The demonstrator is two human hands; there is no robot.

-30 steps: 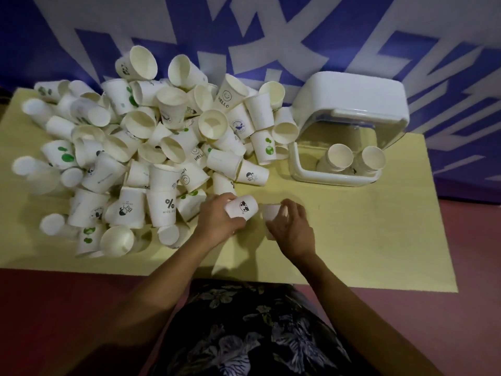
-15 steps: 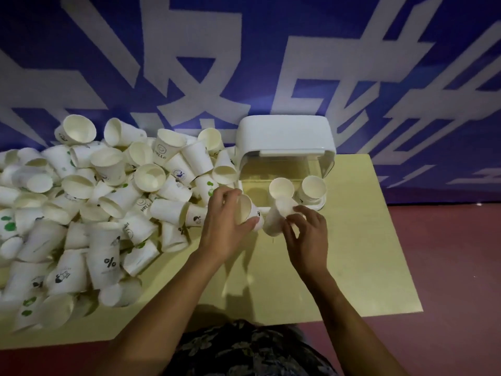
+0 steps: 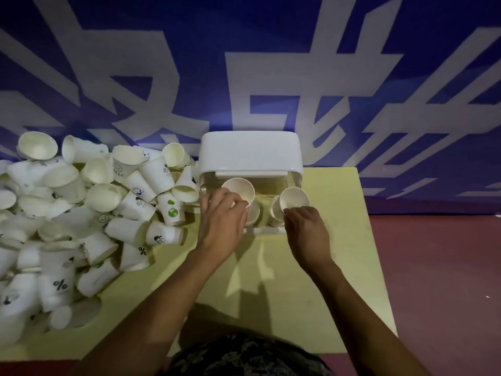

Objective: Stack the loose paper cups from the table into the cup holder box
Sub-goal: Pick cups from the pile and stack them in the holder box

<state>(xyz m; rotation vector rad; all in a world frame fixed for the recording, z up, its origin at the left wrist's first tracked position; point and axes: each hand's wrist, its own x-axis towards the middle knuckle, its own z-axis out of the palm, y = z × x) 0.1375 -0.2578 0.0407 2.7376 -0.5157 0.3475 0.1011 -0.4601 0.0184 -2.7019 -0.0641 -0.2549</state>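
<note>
The white cup holder box (image 3: 250, 151) stands at the table's back edge, its open front facing me. My left hand (image 3: 222, 219) grips a white paper cup (image 3: 240, 189) with its mouth up, at the left of the opening above a cup (image 3: 253, 213) standing inside. My right hand (image 3: 306, 230) pinches another paper cup (image 3: 294, 200) at the right of the opening, beside a cup (image 3: 275, 210) in the box. A big pile of loose paper cups (image 3: 89, 213) covers the left half of the yellow table (image 3: 339, 253).
A blue wall with large white characters (image 3: 271, 77) rises right behind the box and the pile. The table's right edge (image 3: 376, 253) borders a dark red floor. Some piled cups lie close to the box's left side.
Both hands have carried their cups forward from the table front up to the box opening. My view has swung right, so the box sits in the centre.
</note>
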